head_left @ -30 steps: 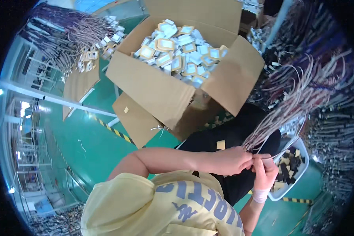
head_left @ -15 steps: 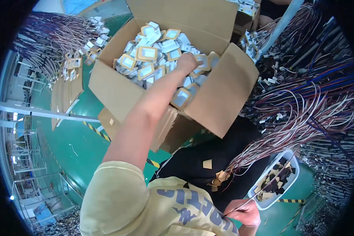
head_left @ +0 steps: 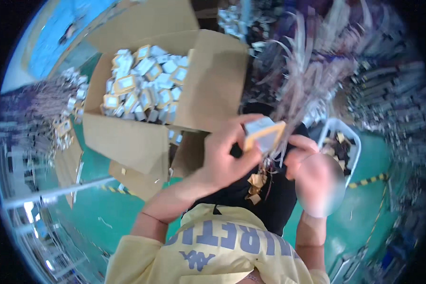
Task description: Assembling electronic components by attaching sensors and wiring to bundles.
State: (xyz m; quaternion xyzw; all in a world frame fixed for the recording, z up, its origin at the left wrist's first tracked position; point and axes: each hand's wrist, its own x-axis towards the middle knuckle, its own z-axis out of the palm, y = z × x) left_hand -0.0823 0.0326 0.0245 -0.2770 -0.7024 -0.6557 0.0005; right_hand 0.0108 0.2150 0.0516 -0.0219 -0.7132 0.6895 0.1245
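Note:
My left hand (head_left: 229, 154) is closed on a small white box-shaped part (head_left: 264, 134) with a tan frame round one face, raised above my lap. Close by on the right, my right hand (head_left: 307, 165) has its fingers curled together; part of it is smeared, and what it holds is hidden. A bundle of thin white and reddish wires (head_left: 293, 90) runs down between the hands to my lap. Small tan paper pieces (head_left: 255, 184) lie on my dark trousers below the wires.
An open cardboard box (head_left: 213, 80) full of similar white parts (head_left: 146, 78) stands ahead on the left. At my right sits a white plastic tub (head_left: 357, 146) with tan and black scraps. More wire bundles (head_left: 383, 94) are stacked far right. A metal rail (head_left: 57, 191) crosses at left.
My left hand has come out of the box with one white part and moved to above my lap. My right hand has risen beside it. The view has shifted.

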